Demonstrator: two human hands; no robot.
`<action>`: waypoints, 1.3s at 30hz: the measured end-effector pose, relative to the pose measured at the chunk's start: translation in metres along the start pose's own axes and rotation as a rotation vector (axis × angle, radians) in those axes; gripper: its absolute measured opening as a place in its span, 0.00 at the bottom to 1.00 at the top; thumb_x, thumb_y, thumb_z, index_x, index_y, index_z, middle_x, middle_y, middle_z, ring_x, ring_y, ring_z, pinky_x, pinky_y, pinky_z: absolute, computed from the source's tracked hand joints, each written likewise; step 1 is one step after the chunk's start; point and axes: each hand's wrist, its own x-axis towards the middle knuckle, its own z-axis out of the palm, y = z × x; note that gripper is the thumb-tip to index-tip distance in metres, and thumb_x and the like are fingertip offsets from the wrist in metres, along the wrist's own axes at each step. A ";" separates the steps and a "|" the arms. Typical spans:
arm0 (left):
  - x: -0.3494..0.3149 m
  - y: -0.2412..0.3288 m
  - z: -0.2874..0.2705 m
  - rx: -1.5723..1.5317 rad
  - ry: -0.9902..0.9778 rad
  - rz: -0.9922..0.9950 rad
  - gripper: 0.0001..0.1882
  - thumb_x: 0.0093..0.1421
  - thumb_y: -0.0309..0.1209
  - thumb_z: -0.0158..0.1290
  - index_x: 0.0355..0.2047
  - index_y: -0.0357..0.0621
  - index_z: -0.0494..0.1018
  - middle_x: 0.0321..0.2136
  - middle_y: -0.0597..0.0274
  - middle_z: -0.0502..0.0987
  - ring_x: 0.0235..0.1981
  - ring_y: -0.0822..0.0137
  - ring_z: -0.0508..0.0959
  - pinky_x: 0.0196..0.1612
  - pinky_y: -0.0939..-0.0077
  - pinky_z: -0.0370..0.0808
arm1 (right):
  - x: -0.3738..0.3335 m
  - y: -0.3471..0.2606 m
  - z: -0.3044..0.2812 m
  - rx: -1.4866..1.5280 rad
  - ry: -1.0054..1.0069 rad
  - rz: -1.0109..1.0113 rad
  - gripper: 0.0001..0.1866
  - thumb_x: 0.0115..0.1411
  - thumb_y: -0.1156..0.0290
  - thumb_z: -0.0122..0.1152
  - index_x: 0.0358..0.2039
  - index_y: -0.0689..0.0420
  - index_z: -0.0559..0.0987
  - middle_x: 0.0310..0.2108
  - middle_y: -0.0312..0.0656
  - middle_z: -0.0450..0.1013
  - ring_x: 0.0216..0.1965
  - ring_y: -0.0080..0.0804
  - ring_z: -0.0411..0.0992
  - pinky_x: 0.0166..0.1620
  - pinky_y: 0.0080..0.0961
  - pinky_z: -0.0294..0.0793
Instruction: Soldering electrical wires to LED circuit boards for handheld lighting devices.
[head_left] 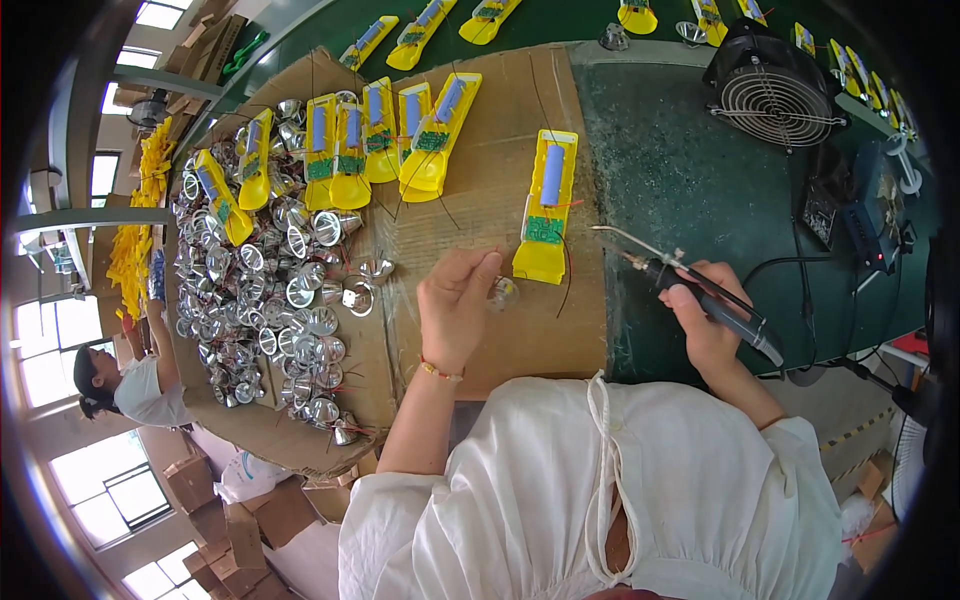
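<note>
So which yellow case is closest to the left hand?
The lone yellow case just right of the left hand; the other yellow cases lie farther off.

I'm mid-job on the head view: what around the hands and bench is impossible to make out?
All in the head view:
- Anything pinched in the left hand: too small, partly covered by the hand itself.
- Small round part beside it: partly hidden by that hand.
- Green circuit board: joints too small.
- Heap of reflectors: lower ones buried under upper ones.
- Yellow casing: cut off by the top edge.
</note>
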 end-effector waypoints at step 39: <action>0.015 0.018 0.022 0.206 -0.035 0.039 0.05 0.46 0.27 0.59 0.23 0.39 0.77 0.25 0.59 0.71 0.26 0.63 0.72 0.28 0.72 0.69 | 0.000 0.003 0.012 -0.048 -0.018 0.015 0.09 0.53 0.75 0.60 0.32 0.64 0.72 0.23 0.41 0.74 0.24 0.22 0.72 0.28 0.16 0.71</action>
